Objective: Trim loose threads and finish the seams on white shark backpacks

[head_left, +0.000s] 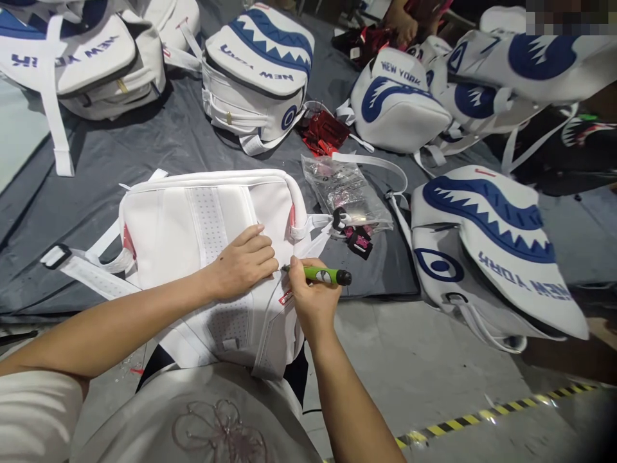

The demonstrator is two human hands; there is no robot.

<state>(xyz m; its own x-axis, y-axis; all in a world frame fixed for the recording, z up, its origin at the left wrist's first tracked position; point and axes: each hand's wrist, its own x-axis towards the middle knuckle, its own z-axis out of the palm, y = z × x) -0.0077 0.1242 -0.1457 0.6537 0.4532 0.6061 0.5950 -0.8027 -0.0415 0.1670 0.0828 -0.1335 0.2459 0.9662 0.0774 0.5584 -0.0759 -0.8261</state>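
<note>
At the far left a white backpack (87, 64) with blue letters lies on the gray cloth (183, 141). One long strap hangs down from it.

Next comes the white bag (202, 225) right in front of the person. It lies with its back side up, partly on the gray cloth and partly on the person's lap. Its straps stick out to the left.

The left hand (243, 262) lies flat on this bag. The fingers are spread a little and press down on the white cloth. They hold nothing.

Just beside it is the right hand (311, 299). Its fingers are closed around a green tool (321, 276) shaped like a pen. The tip of the tool points left and touches the bag near a small red tag (285, 297).

Behind the hands sits another white backpack with blue teeth (258, 71) on it.

A clear plastic bag (344, 190) lies a bit to the right, near some small black and pink tags (359, 242). A red shiny thing (322, 132) lies behind it.

At the right are more white bags. The big shark bag (496, 251) is close, with a blue mouth and a blue eye. More bags are piled at the top right (482, 83). Another person's hand (402, 26) shows at the top.

A yellow and black stripe (501, 406) runs across the floor at the bottom right.
</note>
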